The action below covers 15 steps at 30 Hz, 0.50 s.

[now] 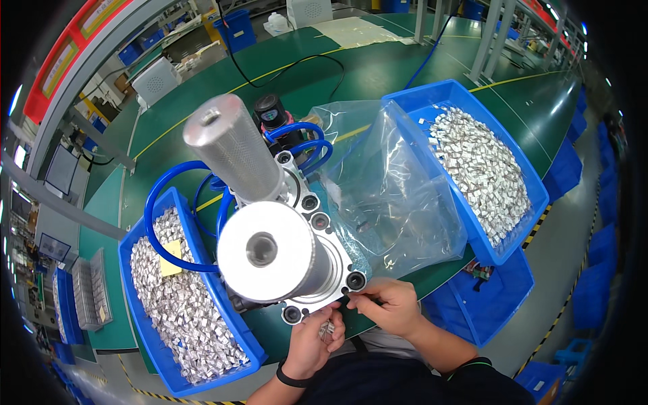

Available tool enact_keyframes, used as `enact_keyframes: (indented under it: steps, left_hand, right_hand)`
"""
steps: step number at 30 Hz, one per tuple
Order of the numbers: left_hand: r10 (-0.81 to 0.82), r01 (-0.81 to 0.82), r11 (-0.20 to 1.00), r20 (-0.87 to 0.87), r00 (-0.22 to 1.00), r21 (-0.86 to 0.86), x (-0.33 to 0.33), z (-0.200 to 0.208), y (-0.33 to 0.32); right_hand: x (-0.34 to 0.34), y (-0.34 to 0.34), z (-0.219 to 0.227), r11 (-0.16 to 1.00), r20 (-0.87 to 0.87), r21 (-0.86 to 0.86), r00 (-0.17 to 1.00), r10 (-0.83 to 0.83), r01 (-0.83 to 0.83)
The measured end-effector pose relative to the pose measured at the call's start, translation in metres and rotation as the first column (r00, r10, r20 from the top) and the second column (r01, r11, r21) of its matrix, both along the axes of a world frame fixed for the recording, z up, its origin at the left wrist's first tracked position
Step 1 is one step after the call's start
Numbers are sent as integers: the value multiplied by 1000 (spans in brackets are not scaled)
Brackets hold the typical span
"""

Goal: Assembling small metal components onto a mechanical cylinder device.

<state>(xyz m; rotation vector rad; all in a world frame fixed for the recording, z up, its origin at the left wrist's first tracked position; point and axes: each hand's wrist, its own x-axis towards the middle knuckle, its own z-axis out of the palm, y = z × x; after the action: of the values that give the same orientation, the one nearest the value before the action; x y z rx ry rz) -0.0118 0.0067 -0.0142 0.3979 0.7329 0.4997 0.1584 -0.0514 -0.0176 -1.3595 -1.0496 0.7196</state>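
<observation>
A pneumatic machine with two upright metal cylinders on a silvery plate stands at the table's front edge. Just below the plate's front edge, my left hand is closed around several small white parts with thin metal-coloured leads. My right hand is at the plate's front right corner, thumb and forefinger pinched together. Whatever lies between those fingertips is too small and dark to make out. The plate and cylinders hide the machine's underside.
Blue bins of small white parts flank the machine: a left bin, with a yellow note in it, and a right bin. A clear plastic bag lies between machine and right bin. Blue air hoses loop at left. Another blue bin sits lower right.
</observation>
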Motion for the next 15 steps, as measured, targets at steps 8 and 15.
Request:
enact_keyframes:
  steps: [8,15]
  left_hand:
    - [-6,5,1000,45,999,27,-4,-10,2]
    - [55,-13,975,187,981,-220,0,-2,4]
  right_hand:
    - [0,2,-2,1000,3,5,1000,2,-2]
    - [4,-13,14,1000,18,10,1000,24,-24]
